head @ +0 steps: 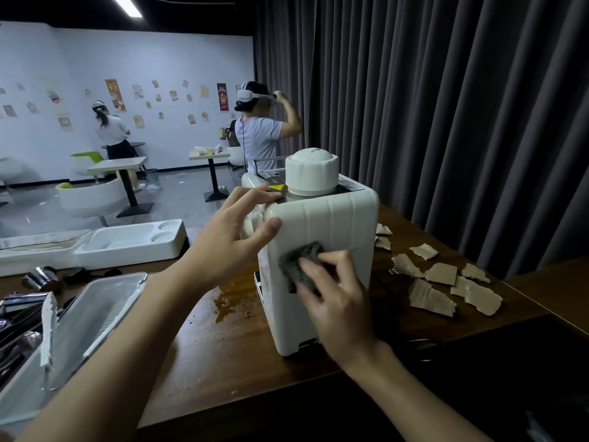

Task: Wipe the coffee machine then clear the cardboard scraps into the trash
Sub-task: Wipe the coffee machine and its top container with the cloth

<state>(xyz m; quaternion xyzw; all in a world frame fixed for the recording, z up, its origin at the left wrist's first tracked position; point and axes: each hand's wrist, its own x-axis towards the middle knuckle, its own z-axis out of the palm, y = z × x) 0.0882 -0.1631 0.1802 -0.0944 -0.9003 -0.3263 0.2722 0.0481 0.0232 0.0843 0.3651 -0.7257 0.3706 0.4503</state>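
Observation:
A white coffee machine with a round white cap stands on the brown wooden table. My left hand grips its upper left corner, thumb on the near face and fingers over the top edge. Against the machine's near face my right hand presses a dark grey cloth, with the fingers bent over it. Several torn cardboard scraps lie on the table to the right of the machine.
A wet brown spill marks the table left of the machine. A clear plastic tray and metal utensils sit at the left, white foam packaging behind them. Dark curtains hang at the right. Two people stand far back.

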